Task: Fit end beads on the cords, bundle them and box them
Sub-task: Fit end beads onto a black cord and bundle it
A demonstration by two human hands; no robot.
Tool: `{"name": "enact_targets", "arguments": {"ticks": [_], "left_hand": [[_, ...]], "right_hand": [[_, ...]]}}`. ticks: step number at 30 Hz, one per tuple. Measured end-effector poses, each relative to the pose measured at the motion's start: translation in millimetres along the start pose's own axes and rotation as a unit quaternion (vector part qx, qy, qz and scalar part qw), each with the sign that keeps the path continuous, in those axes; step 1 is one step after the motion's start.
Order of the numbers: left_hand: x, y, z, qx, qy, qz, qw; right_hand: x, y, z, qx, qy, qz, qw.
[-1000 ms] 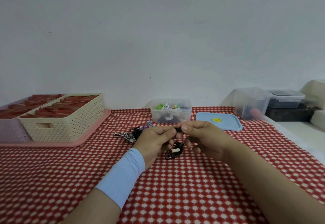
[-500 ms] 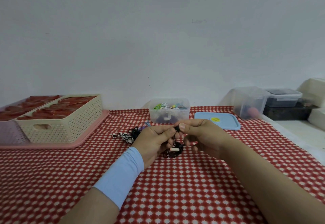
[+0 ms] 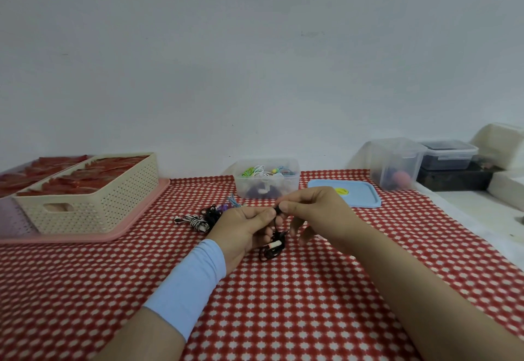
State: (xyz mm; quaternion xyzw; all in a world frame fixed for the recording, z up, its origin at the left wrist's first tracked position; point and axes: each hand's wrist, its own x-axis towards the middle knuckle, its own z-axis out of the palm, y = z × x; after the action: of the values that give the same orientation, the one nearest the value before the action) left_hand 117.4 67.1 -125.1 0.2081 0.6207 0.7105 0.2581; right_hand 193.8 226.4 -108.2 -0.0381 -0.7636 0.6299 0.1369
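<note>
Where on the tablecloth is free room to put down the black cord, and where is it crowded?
Free: the cloth between the pink tray and the left hand, and right of the right hand. Crowded: loose cords, clear box and blue lid behind the hands.

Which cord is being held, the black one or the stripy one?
The black cord, pinched between the left hand and right hand; the stripy cord lies loose on the cloth, left of them.

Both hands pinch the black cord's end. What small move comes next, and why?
Probably press the dark bead fully onto the black cord: left hand and right hand pinch the cord's end between fingertips with the bead there, and the remainder hangs in loops below.
</note>
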Motion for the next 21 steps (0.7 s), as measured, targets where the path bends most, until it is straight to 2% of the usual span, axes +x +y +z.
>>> {"name": "enact_targets", "arguments": {"ticks": [3, 7, 17, 21], "left_hand": [[-0.9, -0.4, -4.1, 0.010, 0.006, -0.007, 1.000], [-1.2, -1.9, -5.3, 0.040, 0.007, -0.010, 0.999], [1.8, -2.1, -9.0, 0.089, 0.039, 0.006, 0.995], [1.6, -1.8, -6.4, 0.048, 0.036, -0.004, 0.998]], "right_hand": [[-1.0, -1.4, -1.4, -0.046, -0.019, -0.009, 0.999], [0.4, 1.7, -3.2, -0.112, 0.003, -0.029, 0.993], [-0.3, 2.2, 3.4, -0.099, 0.009, -0.050, 0.994], [-1.4, 2.1, 5.5, -0.089, 0.016, -0.059, 0.994]]}}
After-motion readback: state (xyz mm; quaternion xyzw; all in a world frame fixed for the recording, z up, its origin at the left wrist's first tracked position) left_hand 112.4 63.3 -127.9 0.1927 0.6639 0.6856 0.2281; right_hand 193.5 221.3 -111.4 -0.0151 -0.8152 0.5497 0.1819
